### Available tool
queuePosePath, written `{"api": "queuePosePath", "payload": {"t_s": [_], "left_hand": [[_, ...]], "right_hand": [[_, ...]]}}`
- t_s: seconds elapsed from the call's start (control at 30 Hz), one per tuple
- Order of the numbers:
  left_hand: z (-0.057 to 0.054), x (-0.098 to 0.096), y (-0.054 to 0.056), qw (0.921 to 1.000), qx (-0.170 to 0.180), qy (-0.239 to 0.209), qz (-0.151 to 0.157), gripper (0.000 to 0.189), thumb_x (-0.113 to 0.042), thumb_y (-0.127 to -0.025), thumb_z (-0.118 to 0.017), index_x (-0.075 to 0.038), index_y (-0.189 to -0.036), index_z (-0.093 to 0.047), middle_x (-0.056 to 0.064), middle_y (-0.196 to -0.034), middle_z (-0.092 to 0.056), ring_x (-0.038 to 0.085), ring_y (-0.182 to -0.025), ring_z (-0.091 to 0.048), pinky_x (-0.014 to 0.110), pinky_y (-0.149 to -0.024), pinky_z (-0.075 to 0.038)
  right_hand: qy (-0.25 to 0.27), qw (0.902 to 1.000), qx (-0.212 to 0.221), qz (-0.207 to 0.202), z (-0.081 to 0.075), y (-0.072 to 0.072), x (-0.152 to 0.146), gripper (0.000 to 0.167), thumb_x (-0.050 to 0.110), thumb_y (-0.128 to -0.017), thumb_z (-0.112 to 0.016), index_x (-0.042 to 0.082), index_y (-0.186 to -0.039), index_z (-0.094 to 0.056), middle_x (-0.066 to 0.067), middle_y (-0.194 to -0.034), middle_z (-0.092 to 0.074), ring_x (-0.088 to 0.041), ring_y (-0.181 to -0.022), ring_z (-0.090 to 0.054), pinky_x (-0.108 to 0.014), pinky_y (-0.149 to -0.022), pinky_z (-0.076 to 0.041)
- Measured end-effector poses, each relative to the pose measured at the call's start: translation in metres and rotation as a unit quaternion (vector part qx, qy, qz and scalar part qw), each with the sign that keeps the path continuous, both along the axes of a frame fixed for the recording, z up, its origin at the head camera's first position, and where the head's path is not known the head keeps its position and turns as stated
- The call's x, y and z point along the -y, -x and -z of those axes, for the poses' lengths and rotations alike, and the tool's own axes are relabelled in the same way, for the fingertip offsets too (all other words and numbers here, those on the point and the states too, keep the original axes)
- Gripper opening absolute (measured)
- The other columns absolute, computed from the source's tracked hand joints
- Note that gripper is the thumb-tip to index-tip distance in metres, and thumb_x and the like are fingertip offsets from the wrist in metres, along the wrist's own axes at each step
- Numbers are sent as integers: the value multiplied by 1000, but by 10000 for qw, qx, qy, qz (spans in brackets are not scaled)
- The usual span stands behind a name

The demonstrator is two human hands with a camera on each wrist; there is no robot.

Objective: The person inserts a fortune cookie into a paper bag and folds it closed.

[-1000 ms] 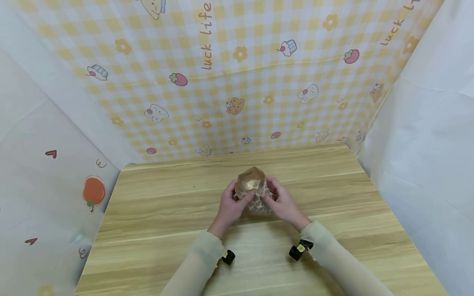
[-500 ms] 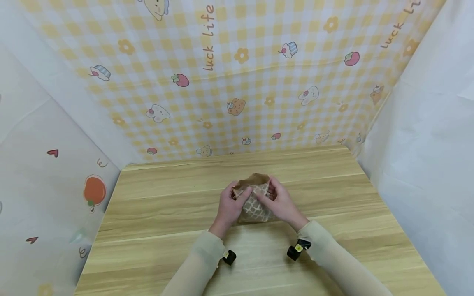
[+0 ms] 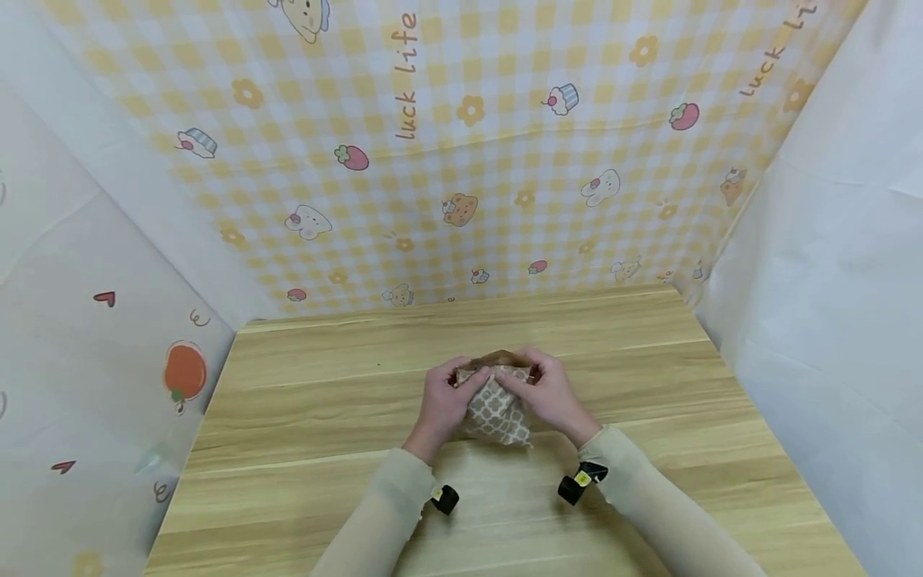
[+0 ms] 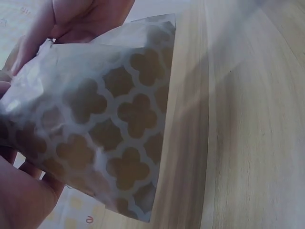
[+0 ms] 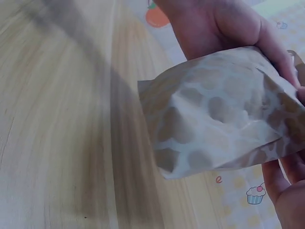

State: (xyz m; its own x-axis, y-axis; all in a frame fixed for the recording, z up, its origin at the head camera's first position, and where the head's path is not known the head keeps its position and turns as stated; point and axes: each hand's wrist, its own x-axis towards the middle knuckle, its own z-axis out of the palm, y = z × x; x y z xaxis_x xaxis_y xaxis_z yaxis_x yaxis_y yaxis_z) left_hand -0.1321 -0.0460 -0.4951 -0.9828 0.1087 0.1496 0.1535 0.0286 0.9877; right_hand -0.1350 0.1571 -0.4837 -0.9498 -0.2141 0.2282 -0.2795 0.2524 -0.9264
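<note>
A brown paper bag with a white lattice print is held between both hands near the middle of the table. My left hand grips its left upper edge, thumb on the near face and fingers behind. On the other side my right hand pinches the upper right edge the same way. The thumbs lie close together near the bag's mouth, where a strip of plain brown inner paper shows. In the left wrist view the bag's printed face looks smooth; in the right wrist view the bag is creased. Its contents are hidden.
The hands work above a wood-grain table. A yellow checked cloth with cartoon prints hangs behind it. White sheets stand at the left and right. Black wrist cameras sit on both sleeves.
The bag has tipped so its mouth faces away and its printed face shows more. A pale thing seen inside one second ago is now out of sight. Both hands keep their grip.
</note>
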Motion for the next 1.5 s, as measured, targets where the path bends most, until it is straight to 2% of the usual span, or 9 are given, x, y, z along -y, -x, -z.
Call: {"api": "queuePosePath", "payload": {"t_s": [0.1, 0.23, 0.57, 0.8, 0.93, 1.07, 1.17, 1.33, 1.5], "left_hand": [[-1, 0, -1, 9999, 107, -82, 84, 15, -16, -96, -78, -6, -108, -80, 8, -94, -75, 14, -76, -67, 25, -68, -57], [-3, -1, -2, 9995, 252, -188, -15, 17, -13, -94, -80, -4, -108, -81, 11, -97, -76, 15, -77, -69, 26, -68, -58], [-4, -2, -3, 9959, 667, -513, -318, 21, -21, -87, -88, -8, -102, -81, 10, -91, -78, 21, -73, -74, 33, -67, -63], [-5, 0, -2, 9967, 676, -430, -103, 27, -24, -88, -88, -6, -108, -81, 8, -100, -79, 19, -77, -75, 30, -69, -62], [-3, 6, -1, 9961, 717, -492, 137, 25, -17, -91, -84, -1, -110, -80, 5, -92, -77, 13, -73, -70, 25, -65, -59], [-2, 11, -2, 9950, 730, -581, 354, 20, -10, -95, -79, 6, -107, -78, 3, -80, -73, 11, -69, -66, 23, -63, -56], [-2, 12, -2, 9950, 723, -583, 367, 19, -7, -95, -78, 6, -108, -78, 4, -83, -75, 12, -70, -68, 24, -65, -58], [-2, 12, -2, 9946, 744, -661, 295, 20, -2, -93, -78, 6, -111, -78, 15, -98, -79, 14, -76, -72, 26, -69, -61], [-2, 13, -2, 9949, 700, -650, 325, 20, 0, -93, -77, 6, -112, -77, 19, -105, -78, 15, -78, -74, 28, -71, -62]], "right_hand": [[154, 9998, 34, -103, -2, 1, 0, 11, 10, -95, -78, 8, -106, -76, -8, -91, -70, -6, -58, -47, -21, -51, -41], [411, 9985, 72, -341, -2, 3, -1, 7, 4, -96, -75, 2, -103, -74, -13, -91, -74, -7, -65, -57, -20, -56, -48], [276, 9978, 212, -569, 0, 6, -1, 12, 5, -97, -74, 2, -108, -78, -9, -89, -73, -8, -66, -60, -23, -57, -51], [121, 9974, 342, -616, -1, 9, -4, 15, 9, -93, -81, 7, -107, -80, -11, -94, -76, -7, -58, -53, -22, -50, -45], [138, 9968, 528, -583, -4, 10, -6, 15, 10, -92, -82, 7, -107, -80, -10, -98, -77, -9, -64, -62, -24, -56, -53], [152, 9963, 608, -585, -7, 10, -10, 16, 8, -92, -82, 5, -107, -80, -12, -95, -77, -10, -65, -63, -27, -58, -55], [207, 9954, 606, -714, -6, 11, -12, 15, 7, -93, -80, 4, -107, -80, -13, -95, -77, -12, -70, -66, -28, -61, -58], [383, 9934, 572, -912, -5, 12, -13, 14, 4, -95, -77, 1, -108, -79, -14, -98, -78, -13, -75, -71, -27, -65, -59], [348, 9937, 454, -960, -3, 13, -15, 14, 3, -96, -75, 1, -108, -80, -14, -94, -78, -6, -57, -53, -23, -51, -47]]}}
